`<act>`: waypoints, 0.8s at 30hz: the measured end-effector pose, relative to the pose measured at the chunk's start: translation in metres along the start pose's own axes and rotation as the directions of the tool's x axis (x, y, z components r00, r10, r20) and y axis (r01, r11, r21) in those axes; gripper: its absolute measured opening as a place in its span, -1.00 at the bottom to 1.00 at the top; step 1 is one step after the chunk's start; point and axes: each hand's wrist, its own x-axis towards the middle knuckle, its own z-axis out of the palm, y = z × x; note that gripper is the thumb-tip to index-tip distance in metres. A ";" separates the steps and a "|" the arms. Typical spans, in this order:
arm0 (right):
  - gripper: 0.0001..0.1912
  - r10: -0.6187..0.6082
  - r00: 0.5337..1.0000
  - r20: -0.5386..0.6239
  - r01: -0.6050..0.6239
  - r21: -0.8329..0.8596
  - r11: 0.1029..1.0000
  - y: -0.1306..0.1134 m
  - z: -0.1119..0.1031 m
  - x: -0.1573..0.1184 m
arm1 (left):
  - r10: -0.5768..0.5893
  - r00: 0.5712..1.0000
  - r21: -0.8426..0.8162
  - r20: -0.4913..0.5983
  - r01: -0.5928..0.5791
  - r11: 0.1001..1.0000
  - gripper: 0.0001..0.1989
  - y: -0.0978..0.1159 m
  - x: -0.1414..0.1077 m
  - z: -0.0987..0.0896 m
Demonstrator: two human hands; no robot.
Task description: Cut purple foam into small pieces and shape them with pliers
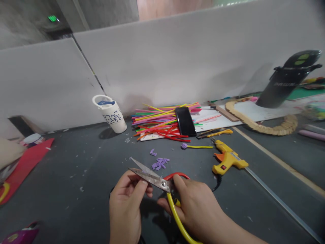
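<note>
My right hand (194, 200) grips scissors (164, 184) against my curled left hand (127, 203), whose hold I can't tell; beyond stand a lettered white cup (116, 122) holding something blue (106, 102) and, rightward, a black tumbler (276, 86) marked "DA…".

Metal scissors (164, 184), one handle red, the other yellow, stood open with their blades pointing leftward; small purple pieces (159, 164) lay scattered just beyond the scissors' blades.
</note>
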 end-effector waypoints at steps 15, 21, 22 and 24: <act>-0.58 0.008 1.000 -0.023 -0.007 0.033 0.999 0.001 -0.005 0.000 | 0.018 0.998 0.032 0.056 -0.020 0.999 -0.95 0.000 0.002 -0.005; -0.65 -0.005 0.965 0.261 -0.122 0.469 0.875 0.002 -0.011 0.005 | 0.002 0.992 0.031 0.124 -0.006 1.000 -0.94 0.002 0.004 -0.004; -0.65 -0.052 0.957 0.285 -0.128 0.577 0.806 0.003 -0.011 0.005 | -0.020 0.991 0.018 0.134 0.018 1.000 -0.93 0.003 0.004 -0.003; -0.66 -0.106 0.957 0.270 -0.129 0.722 0.680 0.005 -0.012 0.006 | -0.068 0.987 0.012 0.147 0.067 0.998 -0.92 0.004 0.003 -0.001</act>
